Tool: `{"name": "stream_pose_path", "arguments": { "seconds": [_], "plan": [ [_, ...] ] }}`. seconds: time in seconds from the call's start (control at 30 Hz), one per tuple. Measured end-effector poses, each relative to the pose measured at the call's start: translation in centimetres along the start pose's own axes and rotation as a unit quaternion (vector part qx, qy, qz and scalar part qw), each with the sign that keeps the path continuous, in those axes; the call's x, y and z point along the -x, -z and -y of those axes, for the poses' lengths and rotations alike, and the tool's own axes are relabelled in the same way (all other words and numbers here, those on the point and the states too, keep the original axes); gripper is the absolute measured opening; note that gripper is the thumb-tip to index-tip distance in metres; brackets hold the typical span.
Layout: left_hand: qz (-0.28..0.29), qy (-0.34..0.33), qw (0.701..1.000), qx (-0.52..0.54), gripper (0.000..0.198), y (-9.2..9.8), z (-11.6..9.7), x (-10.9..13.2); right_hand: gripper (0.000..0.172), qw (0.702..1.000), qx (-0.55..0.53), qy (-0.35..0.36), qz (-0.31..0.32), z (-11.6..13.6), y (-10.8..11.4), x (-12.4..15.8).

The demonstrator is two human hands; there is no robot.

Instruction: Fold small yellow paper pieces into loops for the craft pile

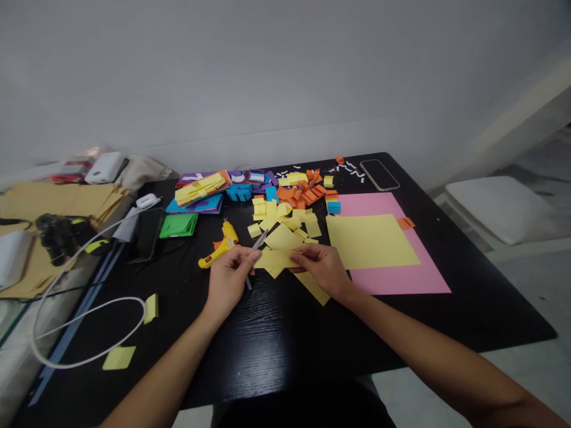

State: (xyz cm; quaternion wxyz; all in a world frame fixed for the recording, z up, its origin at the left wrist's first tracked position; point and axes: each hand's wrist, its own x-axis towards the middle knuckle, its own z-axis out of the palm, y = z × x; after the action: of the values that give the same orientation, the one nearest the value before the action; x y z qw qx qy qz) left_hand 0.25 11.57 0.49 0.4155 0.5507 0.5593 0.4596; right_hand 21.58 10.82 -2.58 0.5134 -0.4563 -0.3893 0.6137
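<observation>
Both of my hands meet over the middle of the black table (276, 351). My left hand (228, 279) is closed, pinching the left end of a yellow paper strip (277, 259). A thin grey blade, perhaps scissors (259, 241), pokes out from behind its fingers. My right hand (322, 267) is closed too, pinching the right end of the same strip. More yellow paper pieces (285, 229) lie under and just beyond the strip.
A yellow glue gun (219, 246) lies left of my hands. A yellow sheet (370, 241) rests on a pink sheet (401, 276) at right. Orange, blue, purple and green paper piles (250, 190) sit behind; a phone (379, 174) far back. A white cable (89, 309) loops at left.
</observation>
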Motion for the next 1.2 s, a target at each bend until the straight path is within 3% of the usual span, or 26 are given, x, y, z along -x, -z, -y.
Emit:
{"name": "stream_pose_path", "arguments": {
  "seconds": [0.2,0.8,0.93,1.03,1.2],
  "plan": [
    [0.036,0.008,0.999,0.004,0.026,-0.1,0.4,0.1,0.041,1.000,-0.007,-0.008,-0.022,0.2,0.1,-0.1],
    [0.034,-0.004,0.999,0.010,0.030,-0.3,1.2,0.0,0.045,1.000,0.007,-0.012,-0.022,0.4,0.1,-0.2],
    [0.032,-0.030,0.999,-0.018,0.026,-0.2,1.7,0.1,0.046,0.998,0.023,-0.039,0.041,0.4,0.1,-0.1],
    [0.052,-0.090,0.993,-0.059,0.021,-0.2,1.7,0.4,0.041,0.988,0.085,-0.057,0.118,0.4,0.0,0.4],
    [0.109,-0.176,0.975,-0.080,0.017,-0.7,1.7,1.0,0.036,0.967,0.172,-0.026,0.185,0.1,-0.4,1.1]
  ]
}}
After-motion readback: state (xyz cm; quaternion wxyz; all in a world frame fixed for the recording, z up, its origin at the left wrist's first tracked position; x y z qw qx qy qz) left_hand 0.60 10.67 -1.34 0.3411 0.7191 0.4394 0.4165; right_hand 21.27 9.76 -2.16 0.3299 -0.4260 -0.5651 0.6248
